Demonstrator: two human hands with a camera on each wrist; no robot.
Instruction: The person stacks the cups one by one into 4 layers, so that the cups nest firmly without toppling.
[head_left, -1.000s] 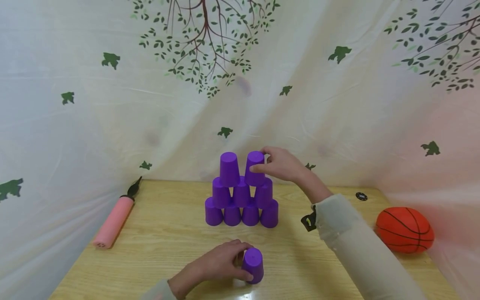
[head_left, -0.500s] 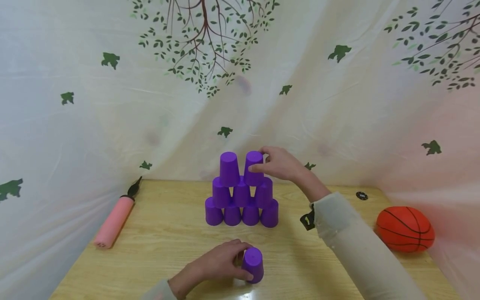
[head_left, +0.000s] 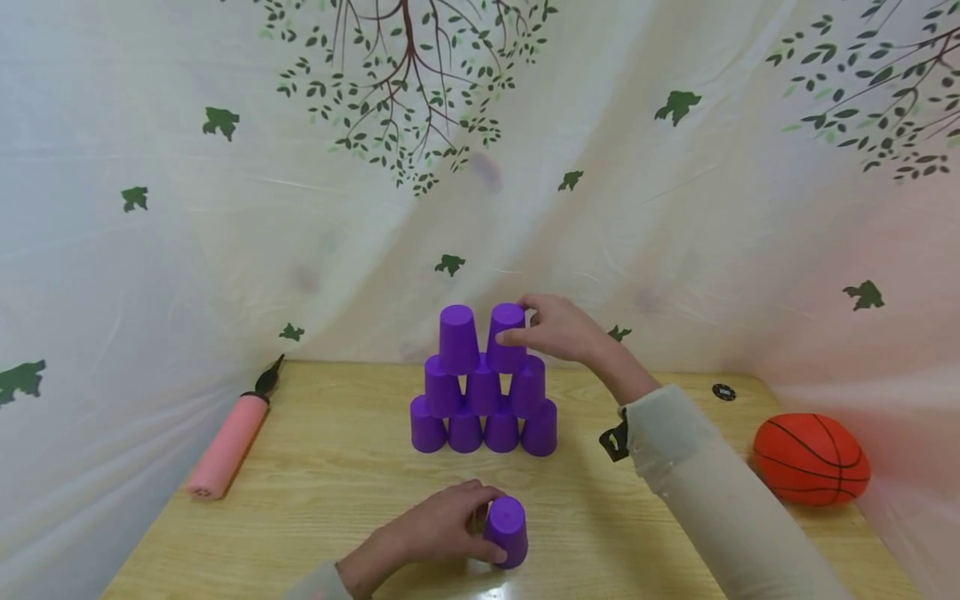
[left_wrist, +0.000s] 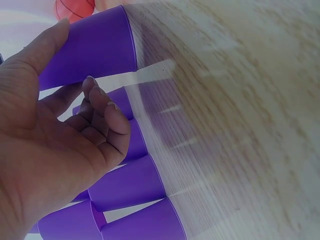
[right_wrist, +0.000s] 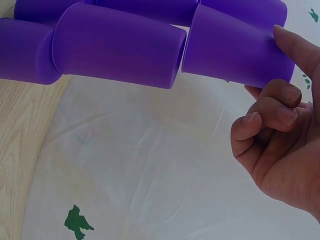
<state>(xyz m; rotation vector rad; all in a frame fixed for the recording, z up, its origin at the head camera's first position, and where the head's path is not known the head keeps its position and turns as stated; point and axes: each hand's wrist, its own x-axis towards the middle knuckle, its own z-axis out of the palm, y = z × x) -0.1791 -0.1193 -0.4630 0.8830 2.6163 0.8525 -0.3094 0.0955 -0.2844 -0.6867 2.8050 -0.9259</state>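
Upside-down purple cups form a stack, with several in the bottom row, three in the middle row and two on top. My right hand pinches the top right cup between thumb and fingers, beside the top left cup. In the right wrist view this cup has its rim right at the cup below, and the other fingers are curled. Nearer to me, my left hand pinches a single upside-down cup. The left wrist view shows this cup's rim at the table.
A pink hand pump with a black nozzle lies at the table's left edge. On the right are a red toy basketball and a black chip. A white curtain with printed leaves hangs behind the wooden table.
The top right cup has shifted very slightly left with my right hand, closer to the top left cup. My left hand and its cup have stayed in place.
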